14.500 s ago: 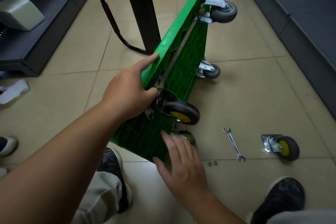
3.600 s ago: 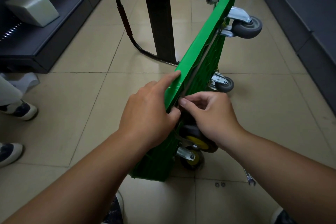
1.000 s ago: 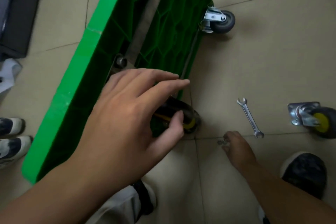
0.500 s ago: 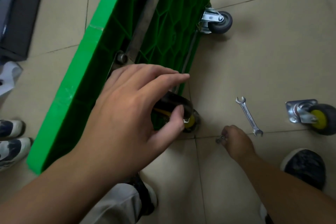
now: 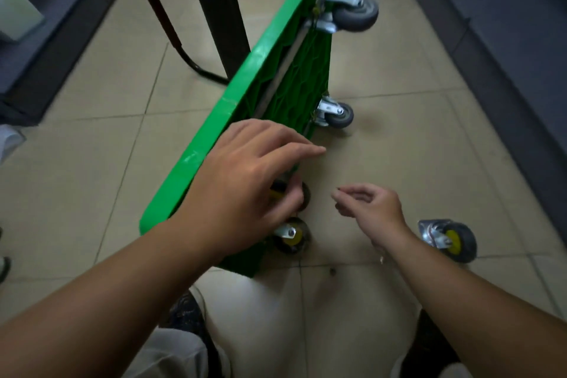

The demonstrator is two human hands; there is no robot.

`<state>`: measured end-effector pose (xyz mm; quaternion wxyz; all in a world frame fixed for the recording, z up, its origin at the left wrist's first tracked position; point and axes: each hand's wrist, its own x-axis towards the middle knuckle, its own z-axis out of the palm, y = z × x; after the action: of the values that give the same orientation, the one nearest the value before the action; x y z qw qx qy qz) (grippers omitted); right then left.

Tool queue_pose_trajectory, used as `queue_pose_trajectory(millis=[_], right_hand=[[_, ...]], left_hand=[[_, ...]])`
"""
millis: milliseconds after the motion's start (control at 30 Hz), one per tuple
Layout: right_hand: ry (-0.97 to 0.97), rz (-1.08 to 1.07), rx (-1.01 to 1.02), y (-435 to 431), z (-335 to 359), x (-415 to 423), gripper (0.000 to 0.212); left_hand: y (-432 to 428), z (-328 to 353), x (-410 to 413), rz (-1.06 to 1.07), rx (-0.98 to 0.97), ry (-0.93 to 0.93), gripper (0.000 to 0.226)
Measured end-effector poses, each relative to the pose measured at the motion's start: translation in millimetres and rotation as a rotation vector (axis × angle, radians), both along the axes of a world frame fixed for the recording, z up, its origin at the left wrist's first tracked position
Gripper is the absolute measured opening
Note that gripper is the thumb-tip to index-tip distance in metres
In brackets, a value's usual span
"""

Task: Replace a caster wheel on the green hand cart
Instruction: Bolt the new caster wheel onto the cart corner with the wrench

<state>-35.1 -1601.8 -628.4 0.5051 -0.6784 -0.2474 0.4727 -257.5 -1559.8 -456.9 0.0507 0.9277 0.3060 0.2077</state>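
Green plastic marks the hand cart (image 5: 214, 138), which stands on its long edge on the tiled floor (image 5: 399, 147) with its underside facing right. The left hand (image 5: 245, 181) has its grip on the upper yellow-hubbed caster (image 5: 304, 197) at the near end, thumb against the tyre and fingers spread above it. The right hand (image 5: 374, 209), just beside, pinches a small dark part (image 5: 337, 194) in its grip, with a loose caster (image 5: 451, 241) lying on the floor nearby.
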Motion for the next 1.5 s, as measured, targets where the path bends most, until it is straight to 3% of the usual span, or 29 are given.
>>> queue_pose_trajectory(millis=[200, 400, 700, 867, 967, 1033, 1133, 1200, 1500], right_hand=[[0.578, 0.325, 0.159, -23, 145, -10, 0.012], [1.012, 0.382, 0.278, -79, 197, -45, 0.032], [1.249, 0.558, 0.346, -97, 220, -64, 0.026], [1.248, 0.571, 0.368, -93, 218, -61, 0.025], [1.033, 0.603, 0.440, -92, 218, -63, 0.017], [0.609, 0.623, 0.519, -96, 220, -67, 0.015], [-0.246, 0.542, 0.720, -100, 221, -74, 0.021], [-0.553, 0.478, 0.829, -102, 221, -76, 0.024], [-0.758, 0.470, 0.835, -106, 228, -71, 0.023]], left_hand=[[17, 27, -18, 0.234, -0.017, -0.072, 0.040], [22, 21, -32, 0.327, -0.184, -0.049, 0.045], [19, 12, -43, 0.241, -0.168, -0.054, 0.042], [26, 10, -41, 0.251, -0.111, 0.010, 0.040], [30, 9, -39, 0.256, -0.092, 0.006, 0.038], [32, 9, -39, 0.259, -0.090, -0.005, 0.037], [32, 9, -39, 0.260, -0.103, 0.001, 0.040], [33, 10, -40, 0.249, -0.116, -0.003, 0.043], [34, 7, -42, 0.237, -0.126, -0.012, 0.039]])
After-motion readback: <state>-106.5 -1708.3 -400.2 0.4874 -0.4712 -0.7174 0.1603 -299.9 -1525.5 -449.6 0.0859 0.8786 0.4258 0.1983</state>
